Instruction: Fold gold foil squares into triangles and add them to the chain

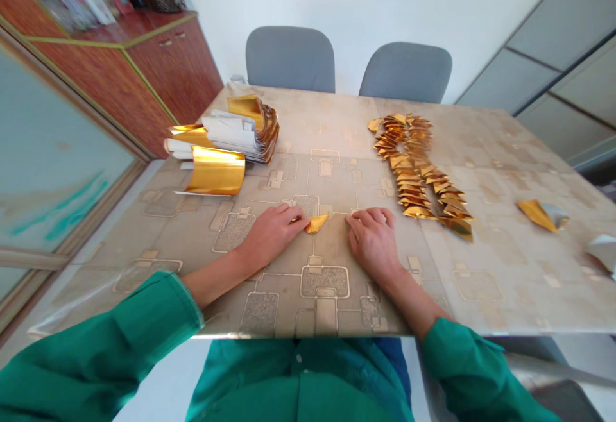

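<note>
The left hand [269, 233] has its fingers pressed together, tips on a small gold foil triangle [316, 223]. It looks thin, light and slippery, so its fold is the best place to hold. The right hand [373, 239] lies open just beside it, touching nothing.

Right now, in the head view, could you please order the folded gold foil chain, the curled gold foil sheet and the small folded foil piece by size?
Largest to smallest: the folded gold foil chain, the curled gold foil sheet, the small folded foil piece.
</note>
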Demonstrator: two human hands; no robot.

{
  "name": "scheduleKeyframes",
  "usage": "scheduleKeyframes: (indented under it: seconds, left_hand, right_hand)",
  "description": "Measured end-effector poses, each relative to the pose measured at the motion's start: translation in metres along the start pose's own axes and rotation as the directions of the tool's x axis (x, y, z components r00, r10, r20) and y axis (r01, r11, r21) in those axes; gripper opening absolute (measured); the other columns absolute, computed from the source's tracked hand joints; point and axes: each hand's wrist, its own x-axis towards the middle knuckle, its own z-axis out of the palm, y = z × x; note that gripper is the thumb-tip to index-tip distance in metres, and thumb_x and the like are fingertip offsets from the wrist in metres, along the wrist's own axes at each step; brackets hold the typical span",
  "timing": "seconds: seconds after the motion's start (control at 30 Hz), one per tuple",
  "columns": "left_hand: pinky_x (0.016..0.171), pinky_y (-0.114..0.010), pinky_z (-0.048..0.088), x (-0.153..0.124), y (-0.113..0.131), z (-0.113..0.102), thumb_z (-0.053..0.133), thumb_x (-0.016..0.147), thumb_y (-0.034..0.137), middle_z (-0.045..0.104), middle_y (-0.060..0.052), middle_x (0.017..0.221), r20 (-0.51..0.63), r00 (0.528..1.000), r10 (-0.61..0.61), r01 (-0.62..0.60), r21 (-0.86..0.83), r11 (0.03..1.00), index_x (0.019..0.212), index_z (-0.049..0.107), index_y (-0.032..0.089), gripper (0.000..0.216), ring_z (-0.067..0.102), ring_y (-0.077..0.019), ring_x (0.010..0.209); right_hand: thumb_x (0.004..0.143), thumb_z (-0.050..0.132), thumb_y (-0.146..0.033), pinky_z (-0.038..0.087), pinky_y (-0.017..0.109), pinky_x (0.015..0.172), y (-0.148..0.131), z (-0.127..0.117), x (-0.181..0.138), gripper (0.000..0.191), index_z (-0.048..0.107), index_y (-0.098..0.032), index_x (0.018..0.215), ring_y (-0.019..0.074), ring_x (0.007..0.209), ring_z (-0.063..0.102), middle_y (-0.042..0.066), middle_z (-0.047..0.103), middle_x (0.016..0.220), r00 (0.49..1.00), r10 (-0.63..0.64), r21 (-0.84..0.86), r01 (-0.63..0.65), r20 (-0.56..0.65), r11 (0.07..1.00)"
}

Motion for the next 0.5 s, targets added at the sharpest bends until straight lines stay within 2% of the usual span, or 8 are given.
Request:
scheduleKeyframes:
  seconds: [0.1, 0.2, 0.33, 0.5]
  left_hand:
    - [0.077, -0.03, 0.038, 0.003, 0.0, 0.001, 0.045, 0.102, 0.021, 0.062, -0.005, 0.1, 0.003, 1.0, 0.024, -0.024, -0.022, 0.999, 0.109, 0.067, 0.02, 0.023, 0.051, -0.0201, 0.09]
    - [0.077, -0.03, 0.037, 0.009, 0.004, 0.002, 0.047, 0.101, 0.022, 0.062, -0.004, 0.1, 0.004, 0.998, 0.056, -0.055, -0.041, 0.998, 0.105, 0.068, 0.02, 0.021, 0.05, -0.0193, 0.09]
    - [0.075, -0.03, 0.037, 0.009, 0.003, 0.0, 0.051, 0.1, 0.026, 0.062, -0.003, 0.099, 0.002, 0.998, 0.058, -0.058, 0.017, 0.998, 0.108, 0.068, 0.023, 0.019, 0.051, -0.0197, 0.09]
    - [0.076, -0.031, 0.038, -0.003, -0.003, -0.007, 0.057, 0.096, 0.024, 0.064, -0.004, 0.106, 0.007, 1.0, -0.005, 0.005, 0.012, 1.0, 0.117, 0.067, 0.031, 0.023, 0.053, -0.021, 0.093]
  right_hand:
    - [0.092, 0.051, -0.014, 0.029, 0.039, 0.095, -0.01, 0.002, 0.005, 0.022, 0.067, -0.019, 0.106, 0.0224, 0.098, 0.052, 0.007, 0.07, 0.104, 0.998, -0.059, 0.028, 0.059, -0.027, 0.998]
    - [0.097, 0.048, -0.02, 0.03, 0.037, 0.097, -0.023, 0.007, 0.008, 0.022, 0.066, -0.021, 0.109, 0.0208, 0.101, 0.052, 0.006, 0.069, 0.108, 0.981, -0.191, 0.08, 0.189, 0.026, 0.979]
    - [0.098, 0.049, -0.021, 0.027, 0.04, 0.1, -0.028, 0.011, 0.009, 0.022, 0.065, -0.022, 0.112, 0.021, 0.103, 0.053, 0.005, 0.069, 0.11, 0.981, -0.188, 0.059, 0.185, 0.057, 0.981]
    - [0.099, 0.049, -0.024, 0.026, 0.04, 0.1, -0.027, 0.01, 0.009, 0.021, 0.068, -0.023, 0.108, 0.0198, 0.099, 0.054, 0.004, 0.07, 0.103, 0.988, -0.15, 0.073, 0.148, 0.034, 0.986]
